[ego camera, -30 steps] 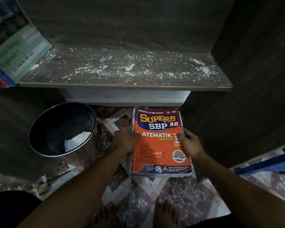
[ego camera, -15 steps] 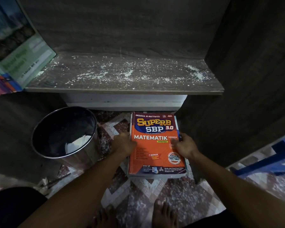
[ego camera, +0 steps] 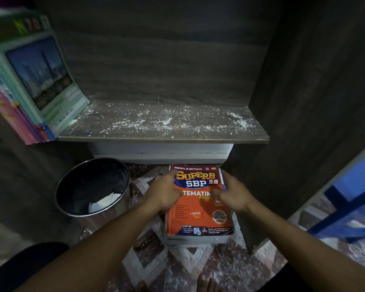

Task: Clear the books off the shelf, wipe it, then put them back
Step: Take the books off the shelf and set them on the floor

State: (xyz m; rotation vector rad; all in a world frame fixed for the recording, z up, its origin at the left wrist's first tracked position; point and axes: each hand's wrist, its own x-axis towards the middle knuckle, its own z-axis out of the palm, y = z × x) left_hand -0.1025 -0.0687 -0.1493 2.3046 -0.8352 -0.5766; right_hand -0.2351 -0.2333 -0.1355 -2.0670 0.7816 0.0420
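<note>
Partly beneath right hand (ego camera: pixel 232 196): orange book (ego camera: pixel 198 220).

The shelf (ego camera: pixel 198 139) ran across in front of me, with a row of books (ego camera: pixel 36 81) leaning at its left end and crumbs (ego camera: pixel 162 121) scattered over the rest of the board. Below it, on the floor (ego camera: pixel 177 266), a bin (ego camera: pixel 93 186) stood to the left with a wad of paper (ego camera: pixel 104 202) inside. Just right of the bin a stack of books (ego camera: pixel 198 220) lay flat, close beside the cabinet's side panel (ego camera: pixel 303 123). My left hand (ego camera: pixel 164 192) held the stack's left edge, my right hand (ego camera: pixel 232 194) its right. My feet (ego camera: pixel 204 283) were nearer me than the stack. A chair frame (ego camera: pixel 346 207) stood beyond the panel, far right.
</note>
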